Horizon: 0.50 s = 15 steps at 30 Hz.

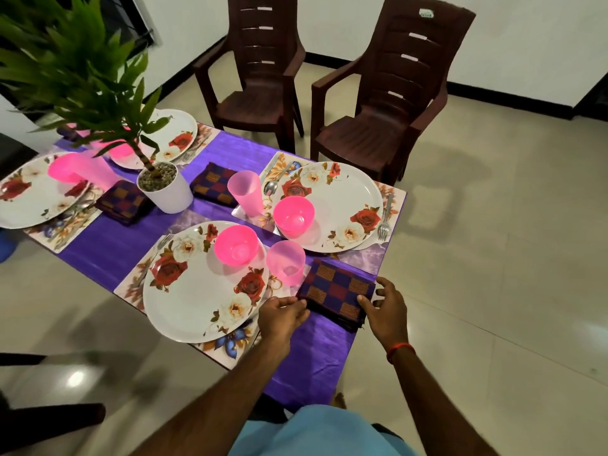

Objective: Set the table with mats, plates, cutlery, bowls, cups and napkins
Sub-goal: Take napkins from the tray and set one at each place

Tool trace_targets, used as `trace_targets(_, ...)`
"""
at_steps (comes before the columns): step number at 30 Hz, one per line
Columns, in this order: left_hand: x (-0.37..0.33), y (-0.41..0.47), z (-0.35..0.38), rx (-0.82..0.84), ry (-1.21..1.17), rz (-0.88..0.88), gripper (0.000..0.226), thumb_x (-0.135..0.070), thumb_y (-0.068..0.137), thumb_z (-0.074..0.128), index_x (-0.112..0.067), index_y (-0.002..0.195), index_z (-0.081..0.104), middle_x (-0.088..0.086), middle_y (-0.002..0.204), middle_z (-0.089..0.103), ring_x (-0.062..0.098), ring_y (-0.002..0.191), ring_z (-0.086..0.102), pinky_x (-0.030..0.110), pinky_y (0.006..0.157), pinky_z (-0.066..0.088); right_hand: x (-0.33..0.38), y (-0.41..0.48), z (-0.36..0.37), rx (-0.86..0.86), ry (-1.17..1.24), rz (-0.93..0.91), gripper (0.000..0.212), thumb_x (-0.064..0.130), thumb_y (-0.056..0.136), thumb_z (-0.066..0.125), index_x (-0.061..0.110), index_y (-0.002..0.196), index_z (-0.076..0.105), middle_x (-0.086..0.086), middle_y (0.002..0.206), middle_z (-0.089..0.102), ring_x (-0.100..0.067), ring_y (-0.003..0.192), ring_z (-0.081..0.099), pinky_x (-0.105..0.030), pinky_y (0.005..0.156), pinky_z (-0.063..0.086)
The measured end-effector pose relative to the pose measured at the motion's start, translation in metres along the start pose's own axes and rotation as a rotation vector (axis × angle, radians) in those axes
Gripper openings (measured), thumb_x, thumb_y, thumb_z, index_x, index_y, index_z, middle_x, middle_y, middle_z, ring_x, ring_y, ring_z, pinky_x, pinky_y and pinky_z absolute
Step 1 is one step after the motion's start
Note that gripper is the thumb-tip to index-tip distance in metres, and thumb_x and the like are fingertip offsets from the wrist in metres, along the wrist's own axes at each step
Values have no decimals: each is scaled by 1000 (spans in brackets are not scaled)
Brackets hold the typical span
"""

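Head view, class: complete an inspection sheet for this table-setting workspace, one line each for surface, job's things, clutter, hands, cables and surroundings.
Surface: table under a purple cloth.
Job's things: four floral plates on mats; near plate holds a pink bowl; pink cup beside it; checked napkin at the near edge.
Clutter: potted plant mid-table.
Hands: left hand and right hand touch the napkin's near corners.
Cables: nothing seen.
Surroundings: two brown chairs beyond, tiled floor.

Purple tablecloth [108, 248], rose-patterned white plates [197, 291], pink bowls [235, 244], purple-maroon-gold checked napkin [337, 291]
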<state>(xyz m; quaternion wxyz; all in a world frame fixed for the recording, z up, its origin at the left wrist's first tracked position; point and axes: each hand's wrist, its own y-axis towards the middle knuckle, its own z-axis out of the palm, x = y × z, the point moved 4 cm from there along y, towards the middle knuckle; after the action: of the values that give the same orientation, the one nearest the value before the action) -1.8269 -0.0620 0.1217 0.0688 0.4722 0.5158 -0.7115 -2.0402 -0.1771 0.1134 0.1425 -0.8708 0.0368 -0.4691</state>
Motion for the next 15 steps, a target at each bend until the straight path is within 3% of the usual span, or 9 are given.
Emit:
trace_targets(3, -2, -5, -8, 13, 76, 22, 10, -1, 88, 76, 3, 95, 71, 19, 92, 76, 27, 76, 73, 32, 63, 61, 3, -7, 1, -44, -79, -78, 59, 30, 87, 78, 19, 138, 50, -10, 133, 53, -26, 116, 57, -44, 94, 55)
trace_targets(5, -6, -11, -14, 30, 128, 56, 3, -5, 90, 73, -2, 92, 73, 16, 88, 77, 24, 70, 73, 29, 55, 56, 9, -12, 2, -70, -156, -153, 54, 30, 87, 77, 17, 134, 53, -11, 132, 53, -25, 122, 52, -41, 98, 52)
trace_targets(10, -17, -24, -32, 66, 272, 201, 4, -11, 91, 73, -12, 88, 76, 6, 80, 77, 20, 67, 73, 30, 57, 55, 29, -28, 9, -110, -318, -364, 33, 24, 86, 78, 13, 114, 65, -11, 113, 62, -23, 107, 56, -37, 88, 50)
trace_targets(15, -35, -20, -57, 48, 413, 322, 6, -24, 93, 74, -18, 92, 76, -3, 81, 78, 19, 71, 76, 28, 61, 60, 44, -44, 32, -7, -310, -442, 12, 24, 90, 75, 18, 99, 68, -2, 105, 65, -14, 99, 55, -28, 83, 51)
